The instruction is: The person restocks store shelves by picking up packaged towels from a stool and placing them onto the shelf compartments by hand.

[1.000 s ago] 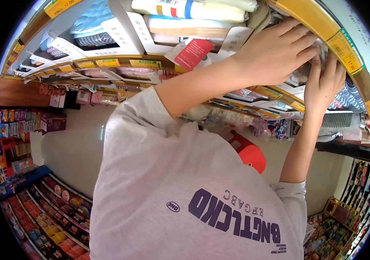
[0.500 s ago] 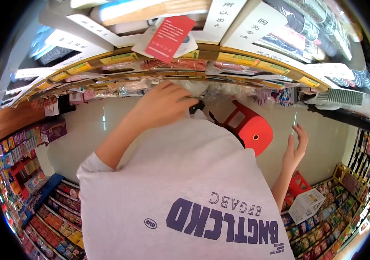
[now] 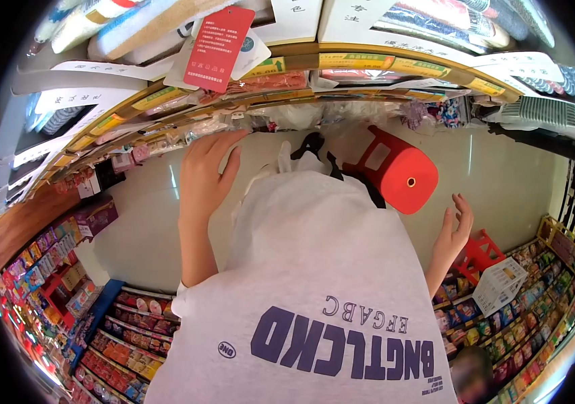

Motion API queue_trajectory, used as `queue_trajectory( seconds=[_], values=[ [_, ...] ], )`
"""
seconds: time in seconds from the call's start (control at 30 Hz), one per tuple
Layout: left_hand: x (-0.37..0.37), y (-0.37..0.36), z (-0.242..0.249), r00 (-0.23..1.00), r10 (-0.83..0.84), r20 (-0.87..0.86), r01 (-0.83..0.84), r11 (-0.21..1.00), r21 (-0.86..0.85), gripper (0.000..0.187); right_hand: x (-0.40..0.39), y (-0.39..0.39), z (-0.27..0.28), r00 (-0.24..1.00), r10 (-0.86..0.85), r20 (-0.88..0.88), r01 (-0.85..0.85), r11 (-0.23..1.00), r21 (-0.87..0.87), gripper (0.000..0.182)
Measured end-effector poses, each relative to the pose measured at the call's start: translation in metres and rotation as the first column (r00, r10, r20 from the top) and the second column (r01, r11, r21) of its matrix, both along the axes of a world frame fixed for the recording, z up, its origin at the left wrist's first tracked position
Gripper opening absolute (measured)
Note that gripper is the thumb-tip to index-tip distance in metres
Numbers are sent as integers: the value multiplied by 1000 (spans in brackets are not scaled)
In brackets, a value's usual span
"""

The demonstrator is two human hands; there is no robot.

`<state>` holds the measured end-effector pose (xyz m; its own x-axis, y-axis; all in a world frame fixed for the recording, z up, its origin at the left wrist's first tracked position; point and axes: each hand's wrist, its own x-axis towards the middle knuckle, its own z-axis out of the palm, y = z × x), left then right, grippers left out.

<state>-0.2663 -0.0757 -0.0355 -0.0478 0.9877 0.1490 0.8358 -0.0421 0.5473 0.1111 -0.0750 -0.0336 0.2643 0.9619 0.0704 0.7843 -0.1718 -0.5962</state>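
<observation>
My left hand [image 3: 208,172] is raised in front of the lower shelf edge, left of my white shirt [image 3: 314,269]. Its fingers stretch out, the thumb stands apart, and nothing is held. Above it, a red hang tag [image 3: 220,50] with white tags behind it dangles from folded towels [image 3: 146,27] on the shelf. My right hand [image 3: 454,225] hangs out to the right, fingers loosely bent and apart, with nothing in it. Nearest to it is a red plastic stool [image 3: 408,176] on the floor, not touched by the hand.
Price labels line the curved shelf edge [image 3: 368,60]. Behind me stand snack racks on the left [image 3: 125,330] and right [image 3: 523,310]. A red crate-like stand [image 3: 479,256] and white box [image 3: 499,286] are at right. A person's blurred head [image 3: 472,374] shows at lower right.
My left hand has moved left, away from the front of my body, and its fingers have straightened. My right hand stays low at my side. The view has shifted; a person's head now shows.
</observation>
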Motion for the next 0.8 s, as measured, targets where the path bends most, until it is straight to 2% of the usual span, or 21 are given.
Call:
queue_trajectory(
  seconds=[0.2, 0.27, 0.3, 0.37, 0.43, 0.47, 0.5, 0.53, 0.57, 0.7, 0.8],
  values=[
    [3, 5, 3, 998, -61, -1, 61, 998, 22, 22, 8, -9, -17, 999, 33, 14, -33, 999, -19, 22],
    [5, 5, 1, 996, -87, -4, 87, 996, 13, 22, 10, -14, -34, 999, 24, -43, -29, 992, -119, 22],
    [5, 6, 0, 994, -106, -4, 106, 994, 6, 23, 14, -17, -51, 999, 12, -44, -17, 993, -117, 22],
    [7, 9, -1, 992, -126, -3, 126, 992, -3, 23, 29, -31, -99, 986, -100, -130, 48, 935, -353, 24],
    [9, 11, 0, 990, -140, 0, 140, 990, -8, 23, 43, -57, -154, 996, 83, 36, -64, 929, -364, 28],
    [10, 13, 1, 988, -152, -1, 152, 988, -11, 23, 44, -68, -172, 996, 75, 37, -57, 931, -360, 28],
    [10, 15, 2, 987, -162, -5, 162, 987, -11, 23, 42, -78, -185, 958, -40, -283, -92, 893, -440, 30],
    [10, 17, 4, 986, -169, -10, 169, 986, -7, 23, 41, -87, -198, 823, -219, -524, -104, 848, -519, 32],
    [11, 18, 5, 982, -187, -10, 187, 982, -8, 23, 42, -97, -209, 774, -302, -556, -96, 813, -575, 32],
    [16, 25, 6, 972, -236, 5, 236, 971, -38, 24, 55, -120, -234, 842, -336, -423, -59, 721, -690, 32],
    [25, 33, 6, 954, -299, -25, 300, 954, 19, 24, 65, -132, -241, 863, -343, -371, -34, 694, -720, 33]
  ],
)
